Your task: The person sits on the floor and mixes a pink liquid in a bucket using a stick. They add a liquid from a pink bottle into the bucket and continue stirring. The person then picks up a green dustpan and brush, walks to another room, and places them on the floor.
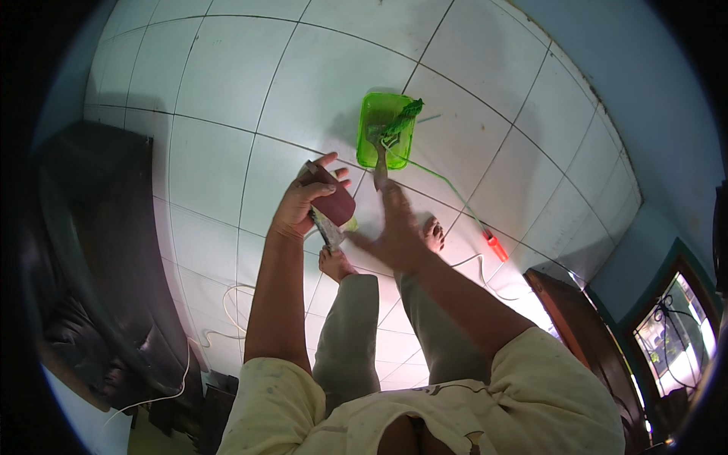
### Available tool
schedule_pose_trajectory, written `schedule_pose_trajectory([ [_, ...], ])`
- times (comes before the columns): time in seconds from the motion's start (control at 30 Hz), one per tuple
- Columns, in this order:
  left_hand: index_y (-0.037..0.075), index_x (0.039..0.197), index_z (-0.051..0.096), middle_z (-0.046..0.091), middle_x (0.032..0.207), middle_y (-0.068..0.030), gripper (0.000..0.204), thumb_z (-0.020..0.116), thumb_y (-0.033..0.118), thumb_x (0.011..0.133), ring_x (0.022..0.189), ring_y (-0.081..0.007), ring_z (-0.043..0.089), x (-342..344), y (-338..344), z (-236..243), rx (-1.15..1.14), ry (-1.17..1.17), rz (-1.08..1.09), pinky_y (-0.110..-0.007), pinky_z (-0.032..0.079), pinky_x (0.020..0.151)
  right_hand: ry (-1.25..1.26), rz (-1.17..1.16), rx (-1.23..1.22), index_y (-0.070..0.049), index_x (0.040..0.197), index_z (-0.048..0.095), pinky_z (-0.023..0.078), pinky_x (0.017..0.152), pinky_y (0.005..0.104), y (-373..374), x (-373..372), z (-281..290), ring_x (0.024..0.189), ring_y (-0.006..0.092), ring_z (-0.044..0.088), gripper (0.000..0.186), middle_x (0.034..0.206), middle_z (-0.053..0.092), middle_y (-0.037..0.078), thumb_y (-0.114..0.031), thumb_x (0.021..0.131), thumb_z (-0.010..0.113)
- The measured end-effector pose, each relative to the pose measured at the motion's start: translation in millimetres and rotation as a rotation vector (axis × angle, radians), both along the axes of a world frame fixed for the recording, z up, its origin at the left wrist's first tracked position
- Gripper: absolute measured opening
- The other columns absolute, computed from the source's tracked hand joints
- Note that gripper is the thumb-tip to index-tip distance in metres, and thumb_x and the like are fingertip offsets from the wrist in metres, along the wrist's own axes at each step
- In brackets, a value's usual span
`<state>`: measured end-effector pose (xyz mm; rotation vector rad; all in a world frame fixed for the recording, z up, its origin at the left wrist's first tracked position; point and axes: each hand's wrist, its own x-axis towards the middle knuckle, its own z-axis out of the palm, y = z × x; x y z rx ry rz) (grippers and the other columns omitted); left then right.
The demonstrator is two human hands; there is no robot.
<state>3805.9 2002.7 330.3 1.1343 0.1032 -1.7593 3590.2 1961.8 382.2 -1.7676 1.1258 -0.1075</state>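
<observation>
My left hand [294, 203] is closed round a maroon, thin rectangular piece [331, 199] like folded sandpaper. Below it, a flat pale-grey piece with a dark edge [327, 229] shows partly; whether the hand grips this too is unclear. My right hand [396, 230] is a little blurred, its thumb spread away from its fingers, just below the brown handle [381, 173] of a flat tool. That tool's head lies in a bright green plastic tray [365, 129], beside a dark green twisted bundle [404, 121]. No held thing shows in my right hand.
A thin green shaft or cord [444, 180] runs from the tray toward a red handle [496, 247] on the white tiled floor [303, 83]. White cable [233, 303] loops near my feet. A black sofa [98, 227] stands left; a brown door [576, 326] is at right.
</observation>
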Motion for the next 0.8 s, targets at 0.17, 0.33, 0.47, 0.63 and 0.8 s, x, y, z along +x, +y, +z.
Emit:
schedule_pose_trajectory([
  [0.17, 0.005, 0.144, 0.042, 0.056, 0.112, -0.0129, 0.072, 0.077, 0.033, 0.088, 0.101, -0.0283, 0.060, -19.8, 31.7, -23.0, 0.320, -0.266, -0.114, -0.046, 0.051, 0.093, 0.032, 0.064, 0.365, -0.001, 0.158, 0.019, 0.046, 0.106, 0.0473, 39.9, 43.3, -26.6, 0.129, 0.0433, 0.053, 0.114, 0.141, 0.049, 0.029, -0.033, 0.071, 0.085],
  [0.33, 0.013, 0.155, 0.034, 0.037, 0.152, -0.0145, 0.096, 0.067, 0.069, 0.084, 0.141, -0.0408, 0.031, -4.6, 44.5, -26.2, 0.435, -0.260, -0.085, -0.065, 0.038, 0.103, 0.075, -0.255, 0.555, 0.002, 0.134, 0.053, 0.055, 0.085, 0.0417, 67.4, 65.8, -110.1, 0.098, 0.0340, 0.069, 0.063, 0.113, 0.068, 0.019, -0.011, 0.077, 0.075],
  [0.47, 0.011, 0.162, 0.023, 0.020, 0.166, -0.0194, 0.097, 0.052, 0.072, 0.093, 0.150, -0.0436, 0.021, 20.2, 59.3, -23.2, 0.504, -0.425, 0.046, -0.064, 0.029, 0.114, -0.073, -0.565, 1.003, 0.001, 0.125, 0.059, 0.055, 0.077, 0.0365, 66.7, 68.0, -169.4, 0.087, 0.0206, 0.065, 0.046, 0.102, 0.067, 0.010, -0.003, 0.081, 0.071],
  [0.63, 0.005, 0.157, 0.033, 0.042, 0.154, -0.0251, 0.080, 0.033, 0.065, 0.103, 0.140, -0.0408, 0.039, 51.5, 100.6, -8.4, 0.245, -0.059, 0.267, -0.057, 0.035, 0.115, -0.088, -0.588, 1.070, -0.002, 0.131, 0.058, 0.057, 0.076, 0.0397, 44.5, 77.4, -196.0, 0.090, 0.0210, 0.067, 0.049, 0.108, 0.067, 0.011, -0.017, 0.087, 0.073],
  [0.8, 0.004, 0.157, 0.033, 0.038, 0.158, -0.0263, 0.090, 0.014, 0.071, 0.101, 0.147, -0.0440, 0.031, 48.5, 115.6, 25.0, 0.006, 0.365, 0.392, -0.061, 0.026, 0.119, 0.510, -0.480, 0.512, 0.003, 0.150, 0.042, 0.047, 0.105, 0.0454, 48.6, 63.7, -160.0, 0.128, 0.0380, 0.057, 0.096, 0.140, 0.056, 0.026, -0.055, 0.081, 0.074],
])
